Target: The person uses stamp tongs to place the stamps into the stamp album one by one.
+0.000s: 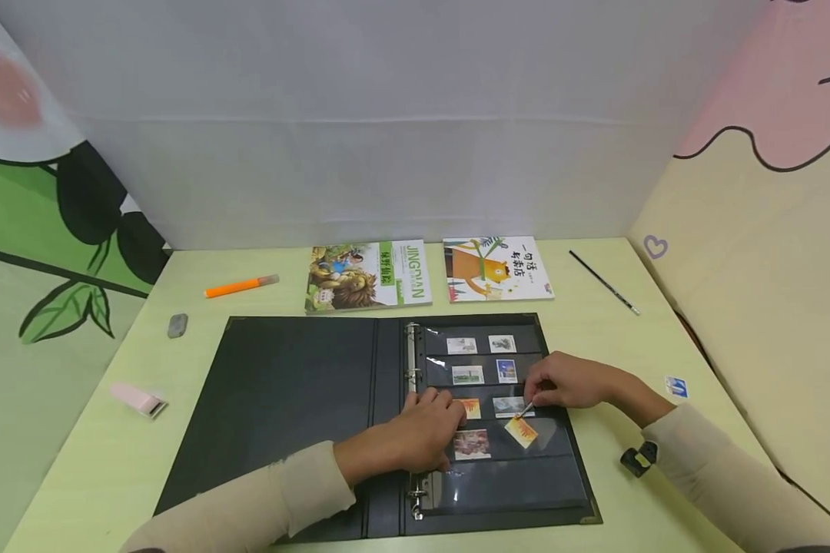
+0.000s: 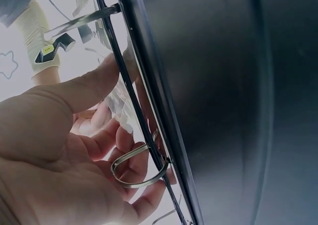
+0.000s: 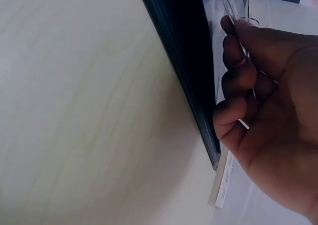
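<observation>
A black ring binder lies spread on the table, its right side holding a page with strips of clear pockets and several stamps. My right hand pinches metal tweezers, also seen in the right wrist view, where the fingers curl round the tweezers. At their tip is an orange-yellow stamp, tilted over the fourth row beside a reddish stamp. My left hand rests on the page near the rings, partly covering another orange stamp. In the left wrist view its fingers lie beside a metal ring.
Two books, one with a lion and one with a bear, lie behind the binder. An orange marker, grey eraser and pink clip-like object are left. At right are a pencil and a blue stamp.
</observation>
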### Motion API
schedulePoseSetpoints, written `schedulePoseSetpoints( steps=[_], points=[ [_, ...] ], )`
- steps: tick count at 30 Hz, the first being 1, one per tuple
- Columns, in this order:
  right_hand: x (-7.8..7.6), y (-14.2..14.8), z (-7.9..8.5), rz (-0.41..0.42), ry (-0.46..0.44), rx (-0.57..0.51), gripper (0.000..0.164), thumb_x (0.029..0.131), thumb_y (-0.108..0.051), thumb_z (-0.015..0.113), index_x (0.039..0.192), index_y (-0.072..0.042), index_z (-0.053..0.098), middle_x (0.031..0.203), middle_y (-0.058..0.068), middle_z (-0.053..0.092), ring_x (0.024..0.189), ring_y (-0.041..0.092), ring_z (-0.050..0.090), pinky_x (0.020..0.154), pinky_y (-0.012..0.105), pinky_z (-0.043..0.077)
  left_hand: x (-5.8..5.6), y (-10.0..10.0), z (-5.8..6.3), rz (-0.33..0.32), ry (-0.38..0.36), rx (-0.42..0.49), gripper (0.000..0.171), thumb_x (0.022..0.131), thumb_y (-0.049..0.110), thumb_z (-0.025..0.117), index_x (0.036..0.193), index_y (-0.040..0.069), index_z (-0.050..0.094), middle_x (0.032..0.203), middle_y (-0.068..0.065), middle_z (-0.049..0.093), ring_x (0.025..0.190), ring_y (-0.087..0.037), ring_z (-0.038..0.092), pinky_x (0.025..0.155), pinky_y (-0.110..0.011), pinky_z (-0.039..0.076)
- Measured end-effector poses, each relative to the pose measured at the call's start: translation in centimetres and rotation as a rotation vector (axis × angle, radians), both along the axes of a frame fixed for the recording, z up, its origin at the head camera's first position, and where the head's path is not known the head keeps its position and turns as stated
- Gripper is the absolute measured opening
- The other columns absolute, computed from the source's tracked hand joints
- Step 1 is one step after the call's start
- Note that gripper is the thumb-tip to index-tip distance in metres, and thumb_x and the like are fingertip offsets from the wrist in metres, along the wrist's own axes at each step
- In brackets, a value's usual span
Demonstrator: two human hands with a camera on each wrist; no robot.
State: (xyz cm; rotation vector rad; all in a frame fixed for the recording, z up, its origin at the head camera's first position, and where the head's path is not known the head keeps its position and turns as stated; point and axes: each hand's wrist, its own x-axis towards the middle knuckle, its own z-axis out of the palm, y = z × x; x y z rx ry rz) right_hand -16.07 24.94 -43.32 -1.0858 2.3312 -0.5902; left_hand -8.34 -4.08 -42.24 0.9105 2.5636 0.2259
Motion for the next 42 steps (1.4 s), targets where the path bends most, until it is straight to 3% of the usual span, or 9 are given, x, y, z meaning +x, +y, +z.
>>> schedulePoseSetpoints(
  steps=[12,26,36,42],
  points=[
    [0.2,0.3,0.9,0.086,-0.001,0.026,0.011,0.091,-0.014,0.063,0.086,-0.022,0.069,0.08,-0.014,0.062,0.071,-0.004,0.051,0.067,0.018,0.046,0.0,0.1,0.2,-0.001,0.001,-0.002,0.055,0.069,0.033,0.086,0.11,0.023,0.051,0.106,0.005,0.048,0.099,-0.015,0.039,0.084,-0.038,0.03],
    [0.1,-3.1,1.0,0.18,-0.033,0.072,0.013,0.091,-0.015,0.063,0.085,-0.023,0.07,0.079,-0.015,0.063,0.07,-0.004,0.051,0.069,0.018,0.046,-0.1,0.2,-0.1,0.0,0.005,-0.013,0.055,0.069,0.034,0.086,0.111,0.024,0.052,0.105,0.005,0.049,0.098,-0.015,0.04,0.085,-0.039,0.032],
    [0.0,-3.5,1.5,0.171,-0.084,0.125,0.013,0.091,-0.014,0.063,0.085,-0.023,0.071,0.078,-0.016,0.063,0.069,-0.004,0.051,0.068,0.017,0.045,-0.1,0.4,-0.1,0.012,0.005,-0.012,0.057,0.067,0.034,0.087,0.112,0.024,0.053,0.108,0.005,0.051,0.104,-0.016,0.042,0.089,-0.041,0.035],
    [-0.9,-1.1,2.0,0.061,-0.048,0.096,0.01,0.092,-0.018,0.063,0.093,-0.022,0.072,0.084,-0.016,0.065,0.071,-0.002,0.053,0.068,0.02,0.046,-0.1,0.0,0.1,-0.019,0.022,-0.03,0.055,0.072,0.037,0.083,0.116,0.025,0.052,0.113,0.004,0.049,0.106,-0.017,0.042,0.089,-0.041,0.034]
  ],
)
